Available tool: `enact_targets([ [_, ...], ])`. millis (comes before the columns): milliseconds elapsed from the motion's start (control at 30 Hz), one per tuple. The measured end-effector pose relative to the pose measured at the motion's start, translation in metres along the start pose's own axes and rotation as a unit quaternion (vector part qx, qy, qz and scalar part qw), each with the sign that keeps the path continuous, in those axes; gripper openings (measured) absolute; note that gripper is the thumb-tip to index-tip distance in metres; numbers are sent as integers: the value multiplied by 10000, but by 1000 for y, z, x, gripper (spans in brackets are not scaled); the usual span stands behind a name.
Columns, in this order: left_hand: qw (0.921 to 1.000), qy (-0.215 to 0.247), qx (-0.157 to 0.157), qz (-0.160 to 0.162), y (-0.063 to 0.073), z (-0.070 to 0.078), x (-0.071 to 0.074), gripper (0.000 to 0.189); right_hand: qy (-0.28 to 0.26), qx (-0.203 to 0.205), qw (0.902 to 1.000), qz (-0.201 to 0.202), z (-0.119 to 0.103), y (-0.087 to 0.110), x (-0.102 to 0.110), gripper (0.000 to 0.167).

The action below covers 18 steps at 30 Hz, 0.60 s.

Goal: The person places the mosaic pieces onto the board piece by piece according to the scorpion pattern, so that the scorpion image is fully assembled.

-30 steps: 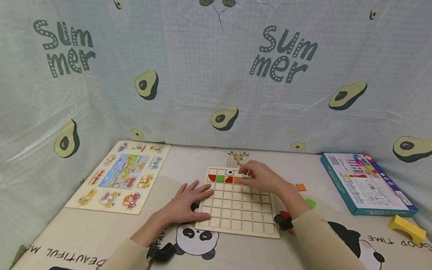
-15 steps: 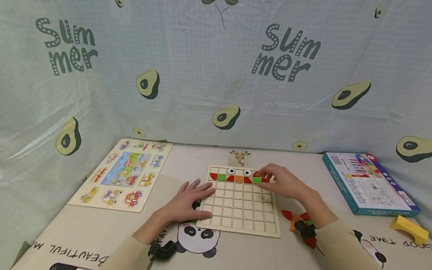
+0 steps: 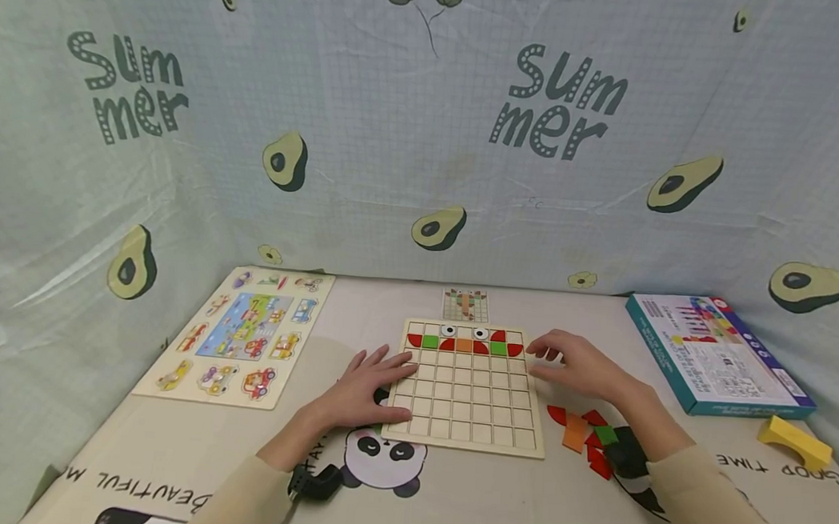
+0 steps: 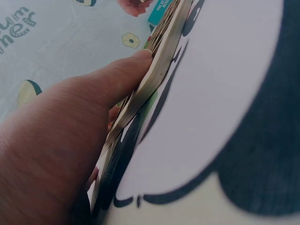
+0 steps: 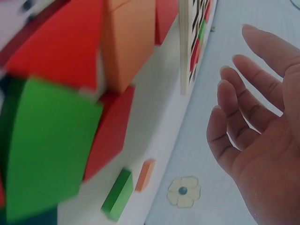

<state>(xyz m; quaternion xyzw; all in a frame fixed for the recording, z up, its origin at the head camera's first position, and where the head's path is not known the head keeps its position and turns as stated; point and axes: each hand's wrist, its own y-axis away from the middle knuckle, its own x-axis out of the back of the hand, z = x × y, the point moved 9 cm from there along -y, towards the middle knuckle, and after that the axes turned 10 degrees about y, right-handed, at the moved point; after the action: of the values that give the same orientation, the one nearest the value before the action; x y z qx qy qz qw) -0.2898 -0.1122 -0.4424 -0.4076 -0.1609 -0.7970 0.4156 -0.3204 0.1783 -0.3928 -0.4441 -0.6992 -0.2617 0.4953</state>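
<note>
My left hand (image 3: 361,391) rests on the left edge of a wooden grid board (image 3: 465,401), fingers spread and straight. In the left wrist view its thumb (image 4: 126,75) lies over the board's edge (image 4: 161,70). The board's two far rows bear red and green tiles, an orange tile (image 3: 464,346) and two white eye tiles (image 3: 448,331). My right hand (image 3: 579,366) hovers just off the board's far right corner, nearest to a red quarter-round tile (image 3: 514,350). In the right wrist view its fingers (image 5: 253,75) are loosely bent and hold nothing.
Loose red tiles (image 3: 599,464), orange tiles (image 3: 575,433) and a green tile (image 3: 607,435) lie right of the board, near my right wrist. A pattern card (image 3: 466,306) lies behind the board. A picture puzzle (image 3: 289,382) is at left; a box (image 3: 720,356) and yellow arch block (image 3: 794,443) are at right.
My right hand has moved rightward along the board's far rows and off its edge, uncovering the second eye tile and the red and green tiles at right. My left hand stays put.
</note>
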Motion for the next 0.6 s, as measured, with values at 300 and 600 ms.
enact_targets([
  [300, 10000, 0, -87, 37, 1, 1, 1, 76, 161, -140, 9995, 219, 15, 11, 16, 35],
  [600, 9999, 29, -119, 36, 2, 2, 1, 76, 138, -88, 9989, 443, 35, 17, 29, 33],
])
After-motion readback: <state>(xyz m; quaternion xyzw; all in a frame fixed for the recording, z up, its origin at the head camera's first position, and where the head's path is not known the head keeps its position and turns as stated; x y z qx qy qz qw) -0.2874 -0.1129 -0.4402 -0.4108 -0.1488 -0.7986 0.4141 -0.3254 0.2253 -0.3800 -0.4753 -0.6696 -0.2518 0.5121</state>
